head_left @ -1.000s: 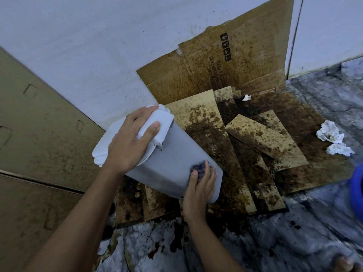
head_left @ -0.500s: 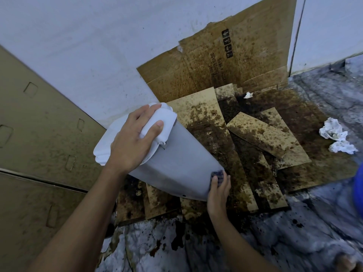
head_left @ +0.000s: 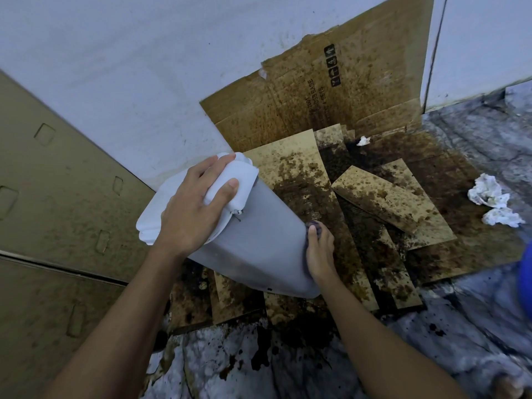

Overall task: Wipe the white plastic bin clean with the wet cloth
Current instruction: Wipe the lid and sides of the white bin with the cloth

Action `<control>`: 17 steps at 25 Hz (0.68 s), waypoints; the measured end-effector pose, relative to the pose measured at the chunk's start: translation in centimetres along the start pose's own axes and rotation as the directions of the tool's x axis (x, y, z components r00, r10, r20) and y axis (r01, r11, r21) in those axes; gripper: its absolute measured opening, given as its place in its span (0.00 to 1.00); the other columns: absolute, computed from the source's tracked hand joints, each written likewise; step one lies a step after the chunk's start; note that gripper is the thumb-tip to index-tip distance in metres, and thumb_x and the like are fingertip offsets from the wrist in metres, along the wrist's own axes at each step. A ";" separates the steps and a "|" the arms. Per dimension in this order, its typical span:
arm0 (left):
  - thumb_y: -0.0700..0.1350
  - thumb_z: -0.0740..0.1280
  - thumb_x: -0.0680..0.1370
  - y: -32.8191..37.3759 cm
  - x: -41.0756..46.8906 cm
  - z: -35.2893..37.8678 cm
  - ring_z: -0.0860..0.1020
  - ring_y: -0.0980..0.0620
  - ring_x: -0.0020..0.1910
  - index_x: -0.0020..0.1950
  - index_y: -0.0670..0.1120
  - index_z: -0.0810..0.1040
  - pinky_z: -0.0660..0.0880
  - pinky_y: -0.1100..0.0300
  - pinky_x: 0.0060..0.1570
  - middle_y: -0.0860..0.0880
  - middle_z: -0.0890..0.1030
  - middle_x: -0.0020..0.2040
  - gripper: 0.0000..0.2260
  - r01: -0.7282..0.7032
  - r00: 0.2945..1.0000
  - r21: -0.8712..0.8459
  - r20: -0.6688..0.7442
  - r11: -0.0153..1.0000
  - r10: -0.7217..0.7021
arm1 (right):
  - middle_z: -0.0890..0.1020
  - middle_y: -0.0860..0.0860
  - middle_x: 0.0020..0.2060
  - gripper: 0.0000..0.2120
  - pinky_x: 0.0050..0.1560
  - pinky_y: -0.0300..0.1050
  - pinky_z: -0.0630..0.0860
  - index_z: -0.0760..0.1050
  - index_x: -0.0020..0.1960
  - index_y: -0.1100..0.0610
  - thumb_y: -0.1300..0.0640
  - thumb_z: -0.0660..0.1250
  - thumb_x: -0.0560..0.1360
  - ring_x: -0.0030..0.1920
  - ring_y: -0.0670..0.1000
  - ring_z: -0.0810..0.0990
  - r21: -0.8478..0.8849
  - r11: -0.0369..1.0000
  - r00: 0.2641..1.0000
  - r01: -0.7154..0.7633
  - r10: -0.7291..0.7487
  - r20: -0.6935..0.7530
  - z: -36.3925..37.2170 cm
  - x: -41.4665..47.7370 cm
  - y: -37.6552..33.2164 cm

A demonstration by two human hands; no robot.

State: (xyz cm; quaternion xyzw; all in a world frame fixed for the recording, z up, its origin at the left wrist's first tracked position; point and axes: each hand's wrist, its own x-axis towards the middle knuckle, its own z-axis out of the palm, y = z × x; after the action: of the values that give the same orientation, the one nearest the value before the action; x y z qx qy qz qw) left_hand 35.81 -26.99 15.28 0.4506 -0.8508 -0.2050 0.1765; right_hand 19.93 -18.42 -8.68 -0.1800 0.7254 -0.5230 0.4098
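The white plastic bin [head_left: 259, 243] leans tilted over stained cardboard, its base low on the right and its lid [head_left: 149, 226] up on the left. My left hand [head_left: 193, 208] grips the top of the bin, fingers and thumb curled round the lid's raised end. A small dark wet cloth [head_left: 313, 225] shows at the bin's right side edge. My right hand [head_left: 319, 254] presses it against that side with fingers pointing up. Most of the cloth is hidden under the fingers.
Dirty cardboard sheets [head_left: 383, 197] cover the floor and lean on the white wall [head_left: 144, 67]. Crumpled white tissues [head_left: 489, 197] lie at the right. A blue object [head_left: 525, 283] shows at the right edge. Brown panels [head_left: 57, 182] stand at the left. The marble floor [head_left: 288, 370] is splattered dark.
My right hand has slid the cloth from the bin's front face round to its right edge and up along that side. My left hand keeps its grip on the top.
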 end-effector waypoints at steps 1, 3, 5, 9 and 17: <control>0.66 0.53 0.80 -0.1 0.0 0.0 0.63 0.61 0.74 0.72 0.72 0.64 0.65 0.39 0.71 0.64 0.66 0.74 0.20 0.001 1.000 -0.001 -0.002 1.000 -0.001 | 0.63 0.52 0.74 0.24 0.73 0.59 0.60 0.64 0.74 0.47 0.38 0.49 0.83 0.74 0.56 0.62 -0.013 1.000 1.000 0.028 -0.028 -0.003 0.2 -0.3 -0.4; 0.67 0.53 0.80 -0.1 0.1 0.1 0.63 0.61 0.75 0.72 0.72 0.64 0.64 0.39 0.71 0.64 0.66 0.74 0.20 0.004 1.000 -0.005 -0.003 1.000 -0.004 | 0.63 0.50 0.74 0.24 0.73 0.61 0.60 0.62 0.74 0.44 0.36 0.49 0.82 0.74 0.55 0.63 -0.033 0.993 0.993 0.115 -0.115 0.000 0.8 -1.2 -1.8; 0.67 0.53 0.79 0.0 0.1 0.1 0.63 0.60 0.74 0.72 0.72 0.64 0.65 0.39 0.71 0.63 0.66 0.74 0.21 0.001 1.000 -0.001 -0.004 1.000 -0.001 | 0.61 0.49 0.76 0.25 0.75 0.62 0.57 0.60 0.76 0.41 0.35 0.48 0.81 0.76 0.54 0.60 -0.029 0.978 0.979 0.205 -0.205 0.023 1.5 -2.1 -3.9; 0.67 0.54 0.79 0.1 -0.1 0.0 0.63 0.61 0.75 0.72 0.72 0.64 0.65 0.40 0.72 0.64 0.66 0.74 0.20 0.005 1.000 -0.003 -0.007 1.000 -0.005 | 0.56 0.46 0.78 0.24 0.74 0.58 0.49 0.57 0.77 0.39 0.36 0.48 0.82 0.77 0.49 0.52 -0.063 0.927 0.928 0.369 -0.364 0.085 2.7 -4.0 -8.7; 0.69 0.52 0.77 0.8 -0.3 0.3 0.63 0.61 0.75 0.71 0.75 0.62 0.65 0.39 0.71 0.64 0.65 0.74 0.21 0.023 1.000 0.023 0.003 0.999 -0.023 | 0.63 0.48 0.64 0.22 0.68 0.55 0.63 0.63 0.70 0.45 0.36 0.50 0.81 0.65 0.50 0.61 -0.108 0.850 0.856 0.516 -0.515 0.042 2.9 -4.9 -11.5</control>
State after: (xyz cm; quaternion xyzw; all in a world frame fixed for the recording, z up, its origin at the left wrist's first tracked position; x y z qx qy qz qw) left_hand 35.26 -26.24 15.43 0.4621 -0.8481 -0.1977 0.1674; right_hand 23.20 -21.27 3.43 -0.3943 0.6773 -0.5697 0.2474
